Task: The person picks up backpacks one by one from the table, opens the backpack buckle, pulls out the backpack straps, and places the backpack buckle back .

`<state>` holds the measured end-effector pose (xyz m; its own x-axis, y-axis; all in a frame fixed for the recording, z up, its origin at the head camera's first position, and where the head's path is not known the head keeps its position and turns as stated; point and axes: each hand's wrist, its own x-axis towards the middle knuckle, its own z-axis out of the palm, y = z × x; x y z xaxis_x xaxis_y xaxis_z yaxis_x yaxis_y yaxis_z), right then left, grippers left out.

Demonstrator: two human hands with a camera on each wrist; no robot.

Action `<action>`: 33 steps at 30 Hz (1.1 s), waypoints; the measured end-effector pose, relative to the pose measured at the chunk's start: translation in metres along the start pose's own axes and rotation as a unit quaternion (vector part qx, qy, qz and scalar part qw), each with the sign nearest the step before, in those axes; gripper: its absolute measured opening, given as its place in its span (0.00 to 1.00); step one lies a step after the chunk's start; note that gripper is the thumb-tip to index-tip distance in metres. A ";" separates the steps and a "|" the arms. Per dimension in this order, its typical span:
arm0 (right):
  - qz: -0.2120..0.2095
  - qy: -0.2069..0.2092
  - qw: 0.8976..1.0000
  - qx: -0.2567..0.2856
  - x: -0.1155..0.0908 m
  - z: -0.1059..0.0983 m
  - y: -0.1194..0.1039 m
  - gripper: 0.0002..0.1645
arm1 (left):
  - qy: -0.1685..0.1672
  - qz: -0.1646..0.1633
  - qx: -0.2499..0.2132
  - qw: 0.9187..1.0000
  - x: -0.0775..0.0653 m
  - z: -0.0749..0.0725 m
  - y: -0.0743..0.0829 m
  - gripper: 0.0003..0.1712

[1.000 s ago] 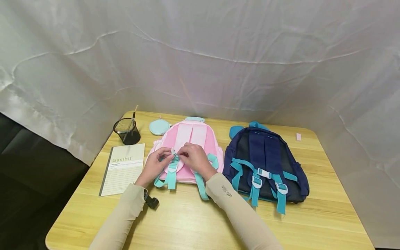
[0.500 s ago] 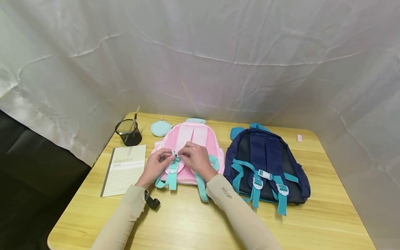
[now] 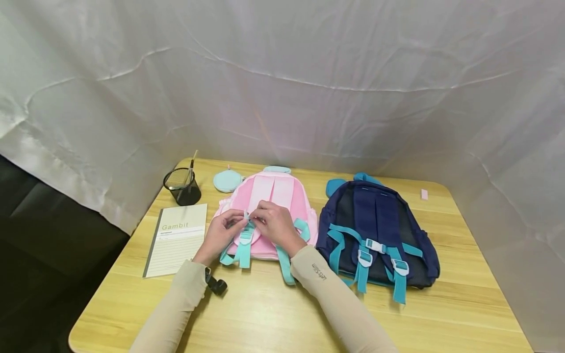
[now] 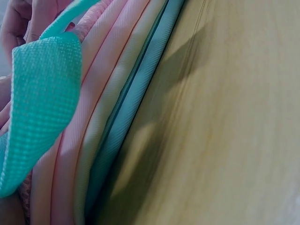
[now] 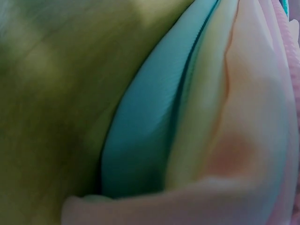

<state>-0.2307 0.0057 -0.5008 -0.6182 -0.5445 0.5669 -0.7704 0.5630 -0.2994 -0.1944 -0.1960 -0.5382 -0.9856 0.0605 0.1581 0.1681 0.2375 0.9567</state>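
A pink backpack (image 3: 295, 206) with teal straps lies back side up on the table. Over its left shoulder strap, my left hand (image 3: 219, 235) pinches a small pale end piece of the teal strap (image 4: 44, 89). My right hand (image 3: 277, 226) meets it from the right, its thumb and fingertips pinching the teal strap (image 3: 249, 222). The fingertips almost touch, and the exact shape of the small piece is hidden between them. The left wrist view shows some fingers (image 4: 16, 28) behind a teal loop. Only the backpack's layered side (image 5: 201, 122) shows clearly in the right wrist view.
To the right lies a navy backpack (image 3: 375, 230) with teal straps and a white buckle (image 3: 374, 246). A notebook (image 3: 176, 240) and a black mesh pen holder (image 3: 189, 192) stand left. A round light-blue pouch (image 3: 227, 181) lies behind; a small pink block (image 3: 424, 194) sits far right.
Both hands stay at the same spot on the pink backpack, with only slight finger movement at the strap. The whole view has shifted a little.
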 end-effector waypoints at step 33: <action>0.089 -0.013 0.996 -0.021 -0.009 0.003 0.004 0.03 | -0.014 0.046 0.062 0.997 -0.001 0.001 -0.003 0.28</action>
<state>-0.2289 0.0113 -0.5093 -0.7486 -0.4496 0.4873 -0.6416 0.6766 -0.3613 -0.1943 -0.1958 -0.5409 -0.9651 0.1146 0.2356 0.2612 0.3484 0.9002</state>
